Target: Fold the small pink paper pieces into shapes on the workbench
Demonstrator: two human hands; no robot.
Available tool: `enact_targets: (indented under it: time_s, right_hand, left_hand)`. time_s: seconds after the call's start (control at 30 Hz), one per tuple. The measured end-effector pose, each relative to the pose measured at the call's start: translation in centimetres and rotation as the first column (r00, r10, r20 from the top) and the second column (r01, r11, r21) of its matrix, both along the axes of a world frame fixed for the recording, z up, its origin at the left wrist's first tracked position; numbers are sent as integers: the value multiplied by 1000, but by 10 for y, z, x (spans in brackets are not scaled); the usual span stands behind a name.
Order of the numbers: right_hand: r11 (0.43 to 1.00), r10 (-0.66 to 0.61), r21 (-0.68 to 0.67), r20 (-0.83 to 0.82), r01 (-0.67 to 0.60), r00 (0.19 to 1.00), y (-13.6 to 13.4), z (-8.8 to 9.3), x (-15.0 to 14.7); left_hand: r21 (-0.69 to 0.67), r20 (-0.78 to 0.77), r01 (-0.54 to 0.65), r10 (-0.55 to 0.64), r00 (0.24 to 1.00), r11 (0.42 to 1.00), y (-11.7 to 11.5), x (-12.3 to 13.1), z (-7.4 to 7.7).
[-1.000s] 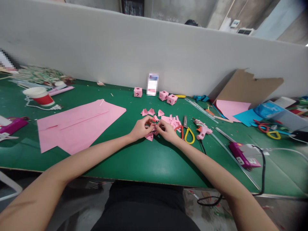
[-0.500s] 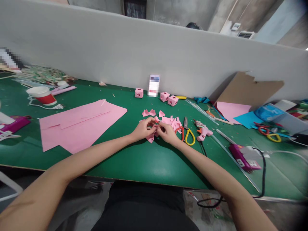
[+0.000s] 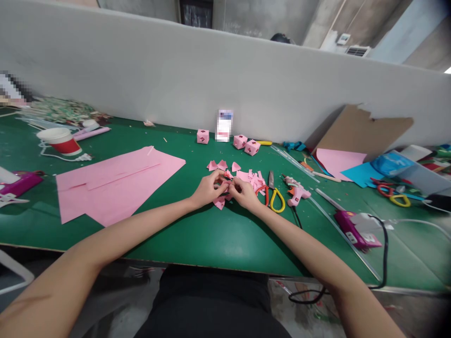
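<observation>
Here you are, at the middle of the green table [image 3: 218, 239], with your left hand [image 3: 208, 190] and right hand [image 3: 244, 193] nearly meeting, thumbs and fingertips pinching 1 small pink paper piece [image 3: 226, 186] between them. Your fingers cover most of it, so I can't tell which edge each fingertip presses. Go lightly: thin paper like this probably creases easily, so hold by the edges, square them up, and press evenly from both sides.

Just on the near side of your fingers lies a folded pink piece [image 3: 219, 203]; just on the far side, 3 small pink pieces [image 3: 222, 164] sit in a row. Right beside your right hand come the pink scraps [image 3: 252, 178], then the scissors [image 3: 277, 201], then the pink glue gun [image 3: 299, 193]; mind that nozzle with your wrist.

Farther out, 3 pink paper cubes [image 3: 240, 142] stand by the pale partition [image 3: 158, 80], 1 to the left and 2 to the right. Well over to the left, pink sheets [image 3: 116, 188] lie flat.
</observation>
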State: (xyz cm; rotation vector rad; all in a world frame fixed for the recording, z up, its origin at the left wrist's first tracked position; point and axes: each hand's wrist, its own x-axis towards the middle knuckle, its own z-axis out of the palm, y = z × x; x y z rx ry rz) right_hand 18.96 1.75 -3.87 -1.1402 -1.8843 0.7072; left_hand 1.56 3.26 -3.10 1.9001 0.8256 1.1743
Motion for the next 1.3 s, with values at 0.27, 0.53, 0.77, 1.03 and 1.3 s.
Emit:
enact_targets:
  time_s: [0.27, 0.53, 0.77, 1.03, 1.3]
  right_hand:
    - [999, 18, 31, 94, -21, 995, -1, 4, 0]
    - [998, -20, 67, 139, 11, 990, -4, 7, 1]
    - [998, -8, 56, 122, 1, 992, -4, 7, 1]
    - [999, -8, 47, 107, 3, 994, -5, 7, 1]
    - [996, -64, 72, 101, 57, 993, -5, 5, 2]
  left_hand:
    - [-26, -9, -25, 25, 1000, 999, 0, 0, 1]
    - [-46, -66, 45, -48, 997, 998, 1, 0, -3]
    - [-65, -64, 64, -69, 996, 996, 1, 1, -2]
    - [-44, -87, 77, -81, 993, 996, 2, 0, -3]
    - [-35, -92, 81, -84, 992, 996, 2, 1, -2]
